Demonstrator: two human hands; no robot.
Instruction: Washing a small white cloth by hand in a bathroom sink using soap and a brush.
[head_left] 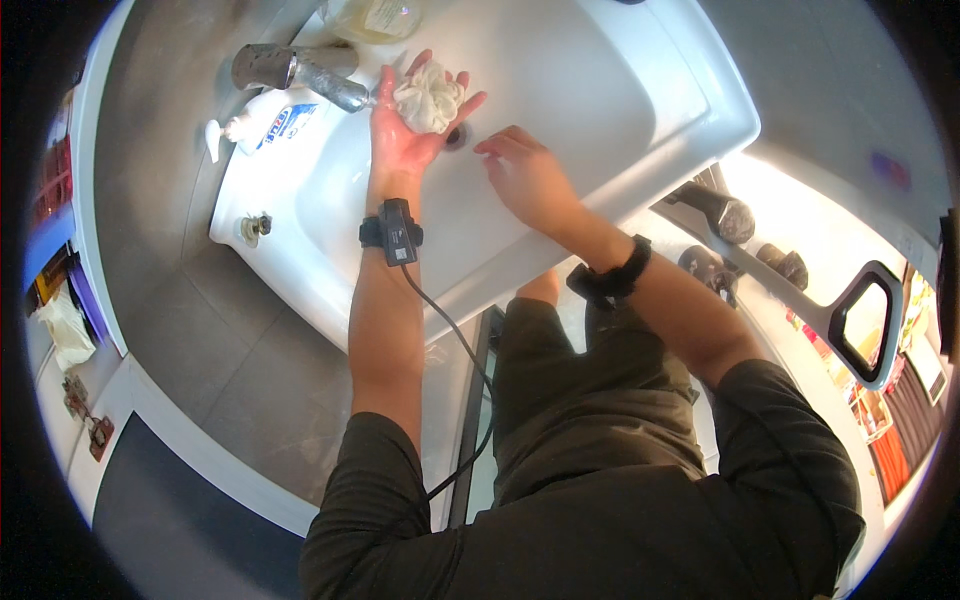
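My left hand is held palm up over the white washbasin, fingers spread around a crumpled, off-white piece of cloth that rests on the palm. The hand is beside the tip of the metal faucet. My right hand hovers over the basin to the right of the cloth, apart from it. Its fingers are loosely bent, and I see nothing in them. Part of the drain shows between the two hands.
A white pump bottle with a blue and red label stands left of the faucet. Behind it is a clear container with yellowish liquid. A small metal fitting sits on the basin's left corner. A long-handled thing with a looped grip leans at right.
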